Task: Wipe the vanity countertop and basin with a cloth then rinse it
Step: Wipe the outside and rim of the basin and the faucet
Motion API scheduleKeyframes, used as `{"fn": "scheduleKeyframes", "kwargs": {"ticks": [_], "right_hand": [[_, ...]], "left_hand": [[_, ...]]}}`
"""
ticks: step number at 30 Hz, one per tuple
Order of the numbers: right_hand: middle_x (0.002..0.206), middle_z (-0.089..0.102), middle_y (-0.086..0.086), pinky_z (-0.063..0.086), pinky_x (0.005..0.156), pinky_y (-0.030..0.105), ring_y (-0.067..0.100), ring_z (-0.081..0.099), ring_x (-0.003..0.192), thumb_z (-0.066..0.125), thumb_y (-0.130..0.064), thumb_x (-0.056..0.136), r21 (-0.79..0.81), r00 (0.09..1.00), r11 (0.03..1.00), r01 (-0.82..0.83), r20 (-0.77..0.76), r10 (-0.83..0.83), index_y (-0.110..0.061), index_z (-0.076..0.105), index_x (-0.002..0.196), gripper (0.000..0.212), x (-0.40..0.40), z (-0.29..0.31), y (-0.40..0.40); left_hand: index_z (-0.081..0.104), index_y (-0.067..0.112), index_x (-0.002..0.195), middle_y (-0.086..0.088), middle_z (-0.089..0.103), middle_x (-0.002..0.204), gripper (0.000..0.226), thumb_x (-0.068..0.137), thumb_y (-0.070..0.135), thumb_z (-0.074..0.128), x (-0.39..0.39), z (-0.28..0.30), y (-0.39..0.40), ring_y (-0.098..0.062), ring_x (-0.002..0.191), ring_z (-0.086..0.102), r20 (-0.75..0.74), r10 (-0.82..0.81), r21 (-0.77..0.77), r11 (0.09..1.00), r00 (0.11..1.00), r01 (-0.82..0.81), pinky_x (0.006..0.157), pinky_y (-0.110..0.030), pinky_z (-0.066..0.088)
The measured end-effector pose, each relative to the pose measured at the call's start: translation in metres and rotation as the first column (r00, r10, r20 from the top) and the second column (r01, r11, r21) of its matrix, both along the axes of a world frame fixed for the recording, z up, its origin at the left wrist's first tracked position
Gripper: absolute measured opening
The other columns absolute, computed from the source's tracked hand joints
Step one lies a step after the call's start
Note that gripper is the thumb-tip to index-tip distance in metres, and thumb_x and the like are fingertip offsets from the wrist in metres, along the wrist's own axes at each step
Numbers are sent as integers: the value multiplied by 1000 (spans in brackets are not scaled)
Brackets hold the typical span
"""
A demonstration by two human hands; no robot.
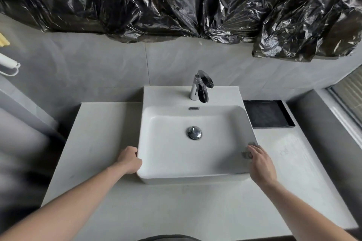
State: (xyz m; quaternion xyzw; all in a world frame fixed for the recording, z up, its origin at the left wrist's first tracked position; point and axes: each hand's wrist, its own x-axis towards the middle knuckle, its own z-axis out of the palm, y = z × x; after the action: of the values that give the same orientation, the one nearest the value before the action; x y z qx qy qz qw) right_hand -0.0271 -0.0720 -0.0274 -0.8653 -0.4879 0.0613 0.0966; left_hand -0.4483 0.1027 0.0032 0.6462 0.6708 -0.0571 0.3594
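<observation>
grey cloth (249, 149) lies on the right inner wall of the white basin (168, 154), at about 3 o'clock from the drain plug (194, 132), mostly covered by the right hand (259, 159). right hand presses down on the cloth with fingers spread fairly flat, fingertips pointing to 11 o'clock; only a small crumpled edge of cloth shows past the fingers. left hand (130, 159) is well apart from the cloth, at 9 o'clock from the drain, fingers curled against the basin's outer left wall near its front corner, gripping the rim and holding nothing else. basin contents: chrome drain plug at centre, overflow slot (194, 108) at 12 o'clock; no standing water discernible. chrome faucet (200, 86) stands on the basin's rear ledge. black tray (248, 101) sits on the countertop (176, 201) at 2 o'clock from the basin, just beside it; holds only a dark liner. black plastic sheeting (176, 0) hangs on the wall above
</observation>
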Motion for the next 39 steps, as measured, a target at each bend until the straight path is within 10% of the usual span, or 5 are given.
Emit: {"fn": "scheduleKeyframes", "kwargs": {"ticks": [5,16,22,29,39], "right_hand": [[118,67,-7,39,82,37,29,48,110,62,-18,92,-240,942,938,-252,162,295,-22,65,97,7,42,9,54],[116,67,2,40,92,32,26,51,120,64,-16,92,-360,820,846,-393,279,500,-16,63,111,19,86,-5,180],[122,69,5,50,86,36,34,59,107,53,1,87,4,983,999,-46,-180,46,-13,66,124,42,35,-40,180],[90,67,15,59,68,43,26,61,65,45,-4,79,-4,286,685,729,-907,-309,-19,49,88,18,-55,-58,257],[63,69,7,53,50,21,19,63,52,42,2,86,-37,256,996,76,-965,-55,-6,63,76,25,-255,-22,282]], "left_hand": [[39,14,150,-9,51,148,63,88,6,49,25,7,23,-35,135,46,-7,-2,55,998,1000,3,108,-35,39],[40,19,152,-3,56,144,72,82,2,45,28,-17,45,-30,133,50,-5,133,31,991,991,-133,110,-36,42],[33,19,156,-4,52,148,74,85,-1,43,32,-19,42,-29,138,44,10,183,66,981,983,-183,114,-34,37],[26,13,157,-11,46,152,72,89,-1,45,33,-23,45,-30,144,34,18,207,48,977,978,-208,115,-28,30],[47,23,147,1,61,139,63,87,5,55,17,-14,47,-22,133,53,108,122,-12,993,987,-121,107,-26,41]]}}
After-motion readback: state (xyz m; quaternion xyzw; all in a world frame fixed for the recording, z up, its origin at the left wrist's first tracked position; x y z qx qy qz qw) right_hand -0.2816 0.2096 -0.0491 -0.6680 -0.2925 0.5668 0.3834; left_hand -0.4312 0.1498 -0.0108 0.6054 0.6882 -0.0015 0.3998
